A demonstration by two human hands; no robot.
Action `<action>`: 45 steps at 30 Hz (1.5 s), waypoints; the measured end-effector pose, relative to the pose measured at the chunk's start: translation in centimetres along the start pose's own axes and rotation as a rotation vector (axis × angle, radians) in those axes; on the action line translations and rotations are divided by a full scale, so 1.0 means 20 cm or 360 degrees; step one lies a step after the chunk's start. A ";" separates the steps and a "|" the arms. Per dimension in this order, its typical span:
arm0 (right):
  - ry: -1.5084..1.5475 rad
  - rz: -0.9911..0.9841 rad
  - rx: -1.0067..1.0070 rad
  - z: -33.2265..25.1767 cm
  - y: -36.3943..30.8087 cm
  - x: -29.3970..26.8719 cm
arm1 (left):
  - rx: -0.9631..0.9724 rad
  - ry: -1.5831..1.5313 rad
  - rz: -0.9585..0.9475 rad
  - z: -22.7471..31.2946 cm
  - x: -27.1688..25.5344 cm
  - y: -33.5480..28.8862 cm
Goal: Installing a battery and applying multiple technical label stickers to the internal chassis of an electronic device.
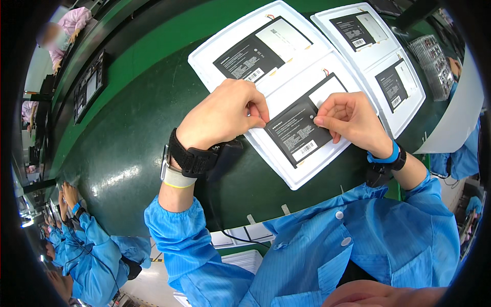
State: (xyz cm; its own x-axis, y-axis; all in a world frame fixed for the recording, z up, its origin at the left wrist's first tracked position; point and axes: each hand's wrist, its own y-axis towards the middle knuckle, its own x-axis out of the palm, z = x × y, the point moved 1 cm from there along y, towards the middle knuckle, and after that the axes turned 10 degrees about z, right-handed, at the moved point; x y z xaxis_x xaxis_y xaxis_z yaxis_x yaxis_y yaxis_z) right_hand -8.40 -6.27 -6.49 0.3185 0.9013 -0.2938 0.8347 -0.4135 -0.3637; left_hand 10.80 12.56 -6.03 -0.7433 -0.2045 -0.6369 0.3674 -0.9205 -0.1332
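A flat battery pack (296,134), black with white print and a pale section, lies in the near compartment of a white tray (292,180). My left hand (222,113) pinches at its left edge, thumb and forefinger closed there. Over its middle, my right hand (353,122) holds thumb and forefinger together near the black face; anything between these fingertips is too small to make out. Another battery pack (250,55) of the same kind lies in the tray's far compartment. Thin coloured leads show at the packs' far edges.
A second white tray (420,105) with two battery packs stands to the right, beside a stacked clear rack (432,66). Green table (123,158) stretches to the left. A dark device panel (88,87) lies far left. Co-workers in blue (94,256) and pink (74,20) sit nearby.
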 end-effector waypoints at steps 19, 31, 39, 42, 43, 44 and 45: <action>0.0006 -0.0008 -0.0014 0.00 0.00 0.00 | 0.0121 -0.0070 -0.0005 -0.03 -0.01 0.00; -0.0045 0.0026 -0.0065 -0.01 0.00 0.00 | -0.0173 0.0234 0.0107 0.06 0.06 0.01; -0.0501 0.0177 -0.0257 -0.03 -0.03 0.00 | -0.0167 0.0208 0.0122 0.05 0.07 0.03; -0.0817 0.0358 -0.0868 -0.04 -0.06 0.02 | -0.0179 0.0255 0.0143 0.05 0.07 0.02; -0.0974 0.0532 -0.0976 -0.06 -0.08 0.01 | -0.0198 0.0245 0.0118 0.05 0.07 0.01; -0.1127 0.0707 -0.1084 -0.08 -0.10 -0.01 | -0.0220 0.0235 0.0094 0.06 0.06 0.00; -0.1167 0.0501 -0.1009 -0.10 -0.16 -0.03 | -0.0217 0.0230 0.0102 0.06 0.06 0.01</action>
State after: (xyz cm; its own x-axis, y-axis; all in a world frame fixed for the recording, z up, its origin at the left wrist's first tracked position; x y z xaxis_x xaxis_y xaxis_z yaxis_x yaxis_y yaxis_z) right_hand -10.29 -5.18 -3.35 0.3884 0.3740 -0.8422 0.9128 -0.2814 0.2960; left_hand 9.31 11.70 -5.95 -0.6317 -0.2020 -0.7484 0.4907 -0.8516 -0.1843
